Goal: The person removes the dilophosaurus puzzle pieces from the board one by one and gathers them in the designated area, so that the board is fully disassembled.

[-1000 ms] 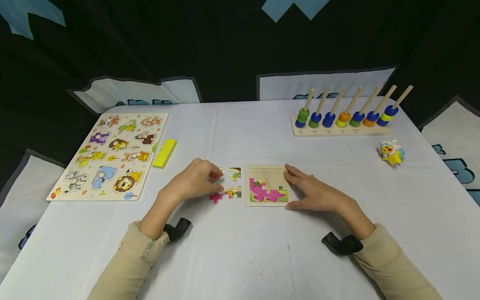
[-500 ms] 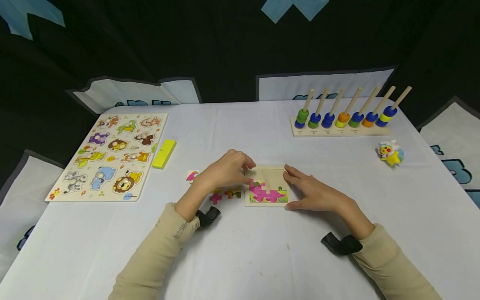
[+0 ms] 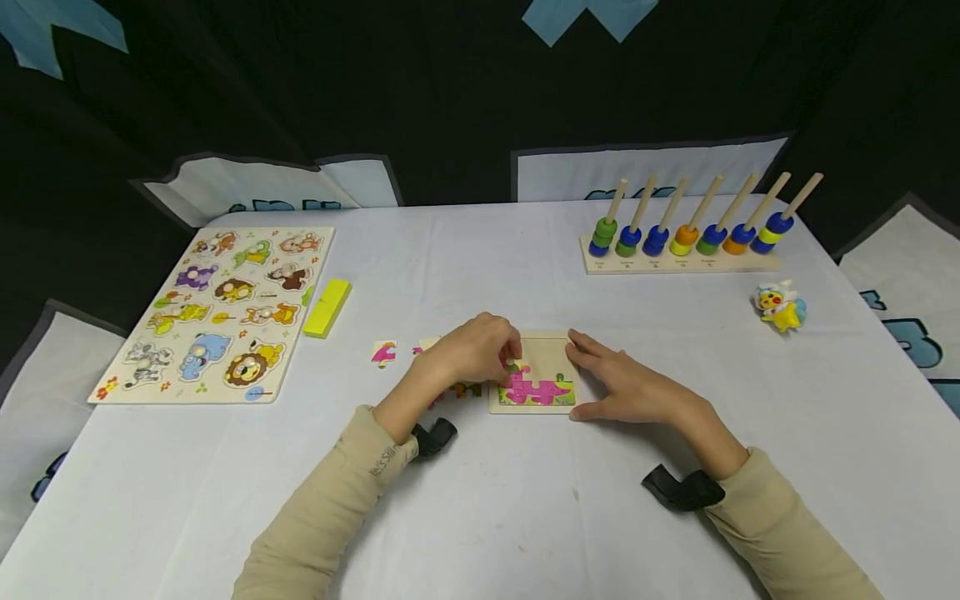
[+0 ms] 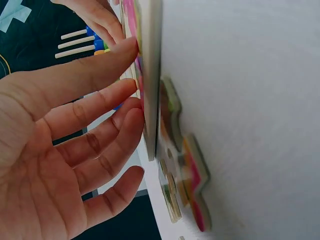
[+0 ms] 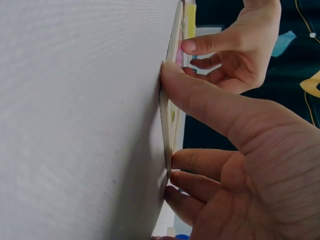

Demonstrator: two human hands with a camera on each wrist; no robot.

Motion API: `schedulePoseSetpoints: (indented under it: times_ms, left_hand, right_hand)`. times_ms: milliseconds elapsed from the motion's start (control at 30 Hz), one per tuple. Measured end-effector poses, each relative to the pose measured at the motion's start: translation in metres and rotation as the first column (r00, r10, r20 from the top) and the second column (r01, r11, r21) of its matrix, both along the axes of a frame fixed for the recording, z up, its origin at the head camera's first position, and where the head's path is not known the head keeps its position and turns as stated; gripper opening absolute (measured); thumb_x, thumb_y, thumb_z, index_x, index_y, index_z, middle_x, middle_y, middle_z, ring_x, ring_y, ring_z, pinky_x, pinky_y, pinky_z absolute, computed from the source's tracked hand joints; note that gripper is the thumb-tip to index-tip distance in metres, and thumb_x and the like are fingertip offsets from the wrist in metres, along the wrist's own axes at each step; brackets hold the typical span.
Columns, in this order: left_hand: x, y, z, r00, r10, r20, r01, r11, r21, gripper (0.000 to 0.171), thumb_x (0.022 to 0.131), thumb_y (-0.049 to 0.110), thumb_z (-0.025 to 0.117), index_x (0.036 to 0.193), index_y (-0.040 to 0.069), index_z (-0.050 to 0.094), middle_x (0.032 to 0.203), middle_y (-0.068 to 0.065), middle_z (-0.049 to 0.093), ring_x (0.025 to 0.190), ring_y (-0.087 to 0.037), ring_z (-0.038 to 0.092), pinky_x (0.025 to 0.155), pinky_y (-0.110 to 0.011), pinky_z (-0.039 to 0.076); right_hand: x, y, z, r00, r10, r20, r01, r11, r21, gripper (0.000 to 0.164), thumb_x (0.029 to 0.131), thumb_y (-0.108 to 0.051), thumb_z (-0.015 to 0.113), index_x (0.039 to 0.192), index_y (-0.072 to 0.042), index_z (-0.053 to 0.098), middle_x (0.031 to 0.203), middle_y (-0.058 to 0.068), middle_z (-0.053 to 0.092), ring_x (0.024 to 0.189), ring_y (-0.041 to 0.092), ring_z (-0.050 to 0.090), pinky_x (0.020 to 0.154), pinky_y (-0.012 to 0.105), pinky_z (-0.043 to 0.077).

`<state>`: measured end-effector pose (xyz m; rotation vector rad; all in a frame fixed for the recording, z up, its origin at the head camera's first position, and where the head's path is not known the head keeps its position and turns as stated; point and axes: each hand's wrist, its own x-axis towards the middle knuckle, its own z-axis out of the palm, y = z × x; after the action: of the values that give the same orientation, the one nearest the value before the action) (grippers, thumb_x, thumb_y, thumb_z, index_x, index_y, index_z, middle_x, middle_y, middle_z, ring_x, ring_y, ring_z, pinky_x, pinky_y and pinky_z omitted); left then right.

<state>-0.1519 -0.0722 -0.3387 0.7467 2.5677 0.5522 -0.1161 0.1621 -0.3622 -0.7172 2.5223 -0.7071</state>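
A small wooden jigsaw tray (image 3: 546, 350) lies in the middle of the table, pink pieces (image 3: 534, 392) fitted along its near part. Over the tray's left side, my left hand (image 3: 474, 352) has its thumb and index fingertips down at a puzzle piece, mostly hidden by the fingers. In the left wrist view, pink shows between those fingertips (image 4: 131, 45). My right hand (image 3: 630, 385) rests against the tray's right edge, thumb at the near corner and fingers spread further up. Loose pieces (image 4: 197, 182) lie left of the tray, partly under my left hand; one pink piece (image 3: 384, 353) sits apart.
An animal peg puzzle board (image 3: 225, 317) lies at the left, a yellow block (image 3: 327, 308) beside it. At the back right stands a counting rack (image 3: 678, 265) with coloured rings on pegs. A small yellow toy figure (image 3: 782, 307) stands in front of it.
My left hand has moved right from the loose pieces to the tray's left side, then slightly nearer, uncovering a pink piece at the left. My right hand stays at the tray's edge.
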Motion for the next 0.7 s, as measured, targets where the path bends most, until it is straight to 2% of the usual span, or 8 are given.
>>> schedulePoseSetpoints:
  times_ms: [167, 367, 467, 700]
  left_hand:
    - [0.0012, 0.0002, -0.0006, 1.0, -0.005, -0.012, 0.005, 1.0, -0.009, 0.026, 0.076, 0.01, 0.079, 0.096, 0.008, 0.064, 0.09, -0.002, 0.06, 0.084, -0.016, 0.053, 0.076, -0.028, 0.045]
    - [0.0024, 0.0033, -0.0003, 1.0, -0.009, -0.004, 0.009, 1.0, -0.003, 0.029, 0.076, 0.005, 0.076, 0.097, 0.013, 0.058, 0.083, 0.0, 0.059, 0.077, -0.015, 0.05, 0.062, -0.026, 0.04]
    - [0.0029, 0.0039, -0.0009, 0.999, -0.032, -0.015, 0.032, 0.999, -0.002, 0.029, 0.077, 0.002, 0.074, 0.098, 0.014, 0.057, 0.081, -0.001, 0.061, 0.071, -0.015, 0.047, 0.057, -0.024, 0.037]
    - [0.0035, 0.0026, -0.0033, 0.994, -0.084, -0.074, 0.084, 0.996, -0.006, 0.028, 0.08, 0.003, 0.072, 0.102, 0.015, 0.06, 0.08, 0.001, 0.063, 0.069, -0.013, 0.051, 0.059, -0.023, 0.04]
  right_hand:
    - [-0.0001, -0.0002, -0.0008, 1.0, 0.004, -0.001, -0.004, 1.0, -0.001, 0.087, 0.082, -0.029, 0.075, 0.147, 0.005, 0.028, 0.16, 0.019, 0.012, 0.146, 0.041, 0.014, 0.108, 0.07, 0.015]
    - [-0.0004, 0.0003, -0.0007, 1.0, 0.006, 0.004, -0.006, 1.0, -0.006, 0.087, 0.083, -0.031, 0.074, 0.148, 0.004, 0.027, 0.16, 0.02, 0.011, 0.146, 0.041, 0.013, 0.108, 0.071, 0.015]
    - [-0.0002, 0.0005, -0.0006, 1.0, 0.007, 0.003, -0.007, 1.0, -0.006, 0.087, 0.083, -0.031, 0.074, 0.147, 0.005, 0.027, 0.16, 0.02, 0.011, 0.146, 0.041, 0.013, 0.107, 0.071, 0.015]
    - [0.0008, 0.0009, -0.0001, 1.0, 0.008, 0.005, -0.008, 1.0, -0.004, 0.088, 0.083, -0.033, 0.074, 0.147, 0.005, 0.028, 0.16, 0.02, 0.012, 0.146, 0.042, 0.014, 0.108, 0.07, 0.015]
